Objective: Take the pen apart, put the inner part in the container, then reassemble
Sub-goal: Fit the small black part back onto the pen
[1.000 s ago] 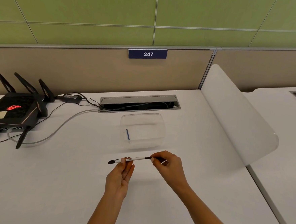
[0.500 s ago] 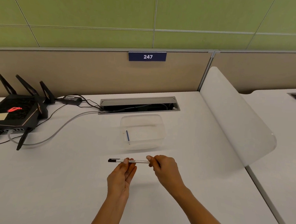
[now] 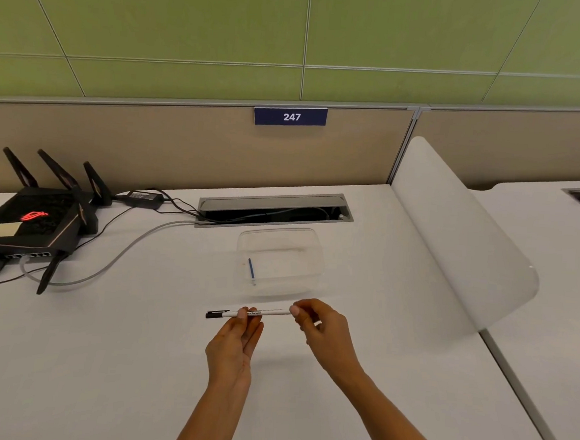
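A thin white pen [image 3: 268, 313] with a black cap end at its left lies level above the desk, held between both hands. My left hand [image 3: 237, 343] pinches its middle from below. My right hand [image 3: 322, 328] closes its fingertips over the pen's right end, which is hidden. Just beyond the hands stands a clear plastic container [image 3: 313, 256], and a short blue inner part [image 3: 251, 268] lies against its left wall.
A black router [image 3: 31, 222] with antennas sits at the far left, its cables [image 3: 114, 259] trailing to a cable slot [image 3: 275, 208] behind the container. A frosted divider [image 3: 458, 245] rises on the right along the desk's edge.
The black piece at the pen's right end has gone inside my right fingers, which have closed up against the barrel. The pen has tilted to nearly level.
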Available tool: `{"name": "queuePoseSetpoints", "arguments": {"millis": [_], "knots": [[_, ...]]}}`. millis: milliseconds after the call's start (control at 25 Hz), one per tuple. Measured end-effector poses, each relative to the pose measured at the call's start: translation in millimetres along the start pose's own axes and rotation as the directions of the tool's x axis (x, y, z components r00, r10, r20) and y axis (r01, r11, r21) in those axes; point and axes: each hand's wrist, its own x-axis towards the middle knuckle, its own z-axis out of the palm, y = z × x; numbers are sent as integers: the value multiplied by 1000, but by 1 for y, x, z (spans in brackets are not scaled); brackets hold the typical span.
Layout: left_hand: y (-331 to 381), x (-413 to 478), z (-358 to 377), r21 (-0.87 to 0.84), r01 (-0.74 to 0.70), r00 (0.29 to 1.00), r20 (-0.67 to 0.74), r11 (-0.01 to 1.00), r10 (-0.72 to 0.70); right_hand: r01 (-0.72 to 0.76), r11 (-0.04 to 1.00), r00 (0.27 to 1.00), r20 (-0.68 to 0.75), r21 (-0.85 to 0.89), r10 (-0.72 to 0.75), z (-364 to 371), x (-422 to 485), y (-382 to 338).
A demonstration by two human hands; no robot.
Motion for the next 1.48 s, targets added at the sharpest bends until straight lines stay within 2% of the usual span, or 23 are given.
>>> {"name": "queuePoseSetpoints", "arguments": {"millis": [80,240,400,560,720,880,1040,1160,1320,1480], "knots": [[1,0,1,4,-9,1000,1,1000,9,-8,999,1000,-6,53,8,0,-3,1],[0,-4,2,12,-23,1000,22,1000,23,-60,997,998,-19,47,61,-3,-4,0],[3,-4,0,2,-31,1000,1,1000,30,-22,986,1000,3,166,22,0,-9,1],[3,-6,-1,14,-35,999,0,999,35,-47,987,999,-6,153,48,2,-11,-1],[2,-9,-1,5,-37,999,6,999,37,-5,984,999,-32,180,11,4,-13,1],[0,-12,-1,3,-36,999,-3,999,36,-66,985,996,-45,161,74,2,-12,0],[-1,-15,0,3,-45,999,-7,999,45,-53,965,994,-77,257,75,0,-15,2],[-3,-17,1,13,-34,999,5,999,34,-85,930,978,-150,357,147,2,-17,1],[-6,-22,6,19,-6,1000,22,1000,6,-138,831,912,-259,538,319,9,-18,2],[-13,-26,16,32,-36,998,-48,999,38,-154,748,886,-246,645,394,25,-21,-5]]}}
